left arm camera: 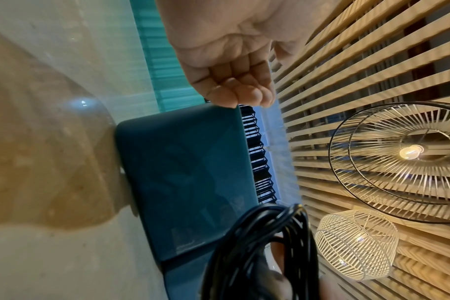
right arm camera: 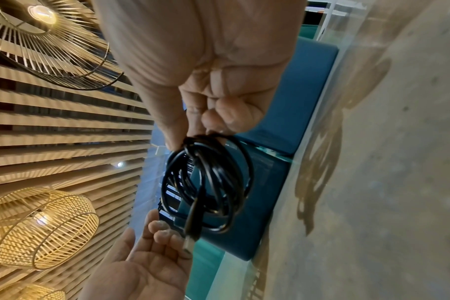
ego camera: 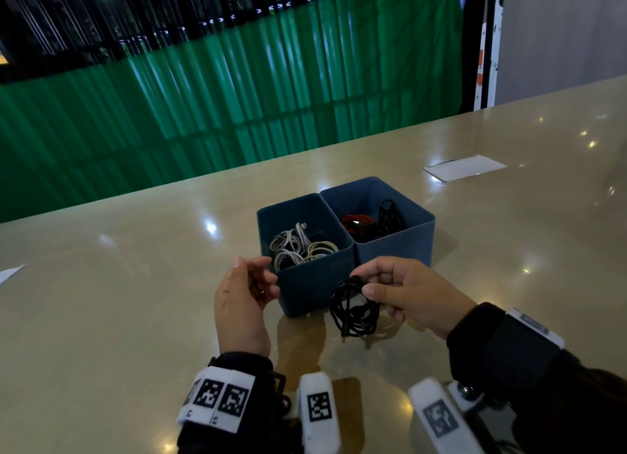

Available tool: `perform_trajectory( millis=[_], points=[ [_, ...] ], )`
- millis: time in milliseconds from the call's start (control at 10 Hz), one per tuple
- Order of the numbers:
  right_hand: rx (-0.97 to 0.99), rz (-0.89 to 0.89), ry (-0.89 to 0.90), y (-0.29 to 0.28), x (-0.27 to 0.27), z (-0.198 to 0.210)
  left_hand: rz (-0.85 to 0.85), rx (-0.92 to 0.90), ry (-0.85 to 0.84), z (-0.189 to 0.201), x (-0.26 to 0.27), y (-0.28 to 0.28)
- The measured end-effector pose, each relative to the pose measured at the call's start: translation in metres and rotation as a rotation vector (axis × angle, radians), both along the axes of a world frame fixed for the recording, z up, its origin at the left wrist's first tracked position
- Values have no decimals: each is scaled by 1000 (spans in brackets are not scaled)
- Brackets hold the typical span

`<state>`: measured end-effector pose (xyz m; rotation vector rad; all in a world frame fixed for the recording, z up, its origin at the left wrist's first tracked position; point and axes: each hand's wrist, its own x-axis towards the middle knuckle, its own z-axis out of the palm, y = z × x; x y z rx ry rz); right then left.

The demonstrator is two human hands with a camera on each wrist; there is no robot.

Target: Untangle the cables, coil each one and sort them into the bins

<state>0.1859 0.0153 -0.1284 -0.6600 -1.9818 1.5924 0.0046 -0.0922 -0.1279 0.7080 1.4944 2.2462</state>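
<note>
Just in front of the two blue bins (ego camera: 315, 294), my right hand (ego camera: 407, 294) pinches the coiled black cable (ego camera: 353, 309) while my left hand (ego camera: 242, 297) hovers loose and empty; best lowered flat into the right bin (ego camera: 400, 246), among the dark cables (ego camera: 369, 226), so loops hold.

Two blue bins (ego camera: 315, 284); one black cable coil (ego camera: 353, 312); maybe three white coils (ego camera: 298, 248).

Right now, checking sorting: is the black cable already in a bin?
No, the right hand holds the coiled black cable before the bins.
</note>
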Motion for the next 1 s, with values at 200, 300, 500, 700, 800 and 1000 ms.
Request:
perform_trajectory(
  millis=[200, 300, 500, 700, 800, 1000],
  points=[
    [-16, -23, 56, -3, -1, 7, -4, 14, -13, 3, 3, -1],
    [41, -28, 93, -4, -5, 23, -13, 11, -6, 3, 3, -2],
    [186, -37, 88, 10, -26, 81, -38, 24, -27, 4, 1, -3],
    [360, -75, -188, 30, -76, 135, -44, 34, -49, 5, -3, -5],
    [434, -36, -438, 41, -107, 139, -44, 63, -67, 6, -7, -5],
    [231, -125, -429, 70, -129, 124, -62, 75, -119, 5, -8, -6]
  ],
)
